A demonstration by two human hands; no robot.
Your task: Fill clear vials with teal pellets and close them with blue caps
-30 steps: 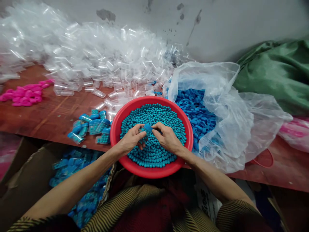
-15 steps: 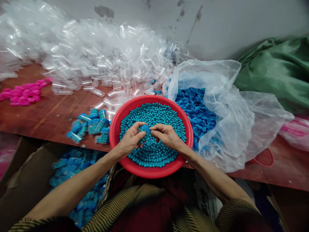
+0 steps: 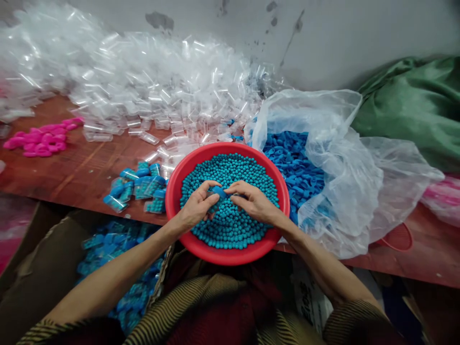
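Above a red basin (image 3: 172, 191) of turquoise beads (image 3: 230, 167), my left hand (image 3: 199, 203) is closed around a small clear tube with a blue cap (image 3: 218, 193); its fingers hide most of the tube. My right hand (image 3: 253, 201) is at the cap's right side, with thumb and forefinger bent together. Whatever lies between those right fingertips is too small to make out. Several filled, blue-capped tubes (image 3: 145, 186) lie on the table left of the basin. Loose blue caps (image 3: 294, 158) fill a clear plastic bag (image 3: 345, 177) to its right.
Empty clear tubes (image 3: 143, 81) are heaped along the wall. Pink pieces (image 3: 43, 139) lie at the left of the red-brown table (image 3: 86, 175). Below its edge, a cardboard box (image 3: 39, 268) holds more filled tubes. Green cloth (image 3: 417, 105) and a red mesh piece (image 3: 398, 238) are at right.
The blue cap has turned slightly in my left hand. My right fingertips have shifted a little at its side. The whole view has moved slightly.
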